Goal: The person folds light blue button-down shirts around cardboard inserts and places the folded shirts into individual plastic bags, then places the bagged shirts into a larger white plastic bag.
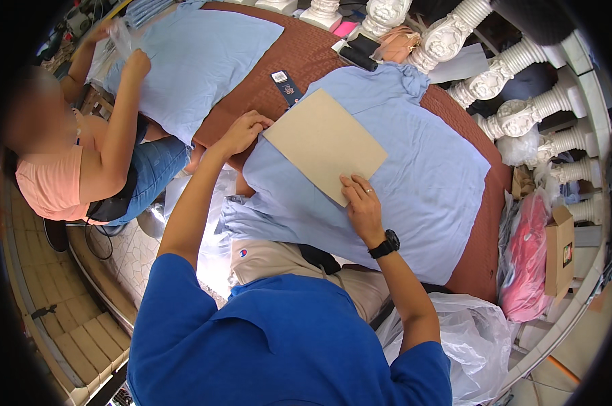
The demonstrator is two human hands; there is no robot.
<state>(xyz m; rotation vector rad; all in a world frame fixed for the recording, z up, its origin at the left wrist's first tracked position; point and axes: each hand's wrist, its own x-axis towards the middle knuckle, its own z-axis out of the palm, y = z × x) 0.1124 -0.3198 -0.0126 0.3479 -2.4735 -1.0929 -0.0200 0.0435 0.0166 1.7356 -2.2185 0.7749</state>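
A light blue shirt (421, 176) lies spread on the table in front of me, its far end bunched. Over it rests a flat, stiff beige cardboard sheet (326, 145), turned at an angle. My left hand (244, 133) has its fingers closed at the sheet's left corner. At the near edge, my right hand (360, 203) holds the cardboard, fingers on top and the thumb out of sight. A dark tag (287, 88) with a white label lies just beyond the sheet, partly under the shirt's edge.
A co-worker (83, 162) at the left handles clear plastic (121, 37) beside another blue shirt (198, 54). Brown cloth (252, 81) covers the table. White balusters (495, 78) line the far right. A pink bagged bundle (526, 257), a cardboard box (559, 250) and plastic (468, 331) sit at right.
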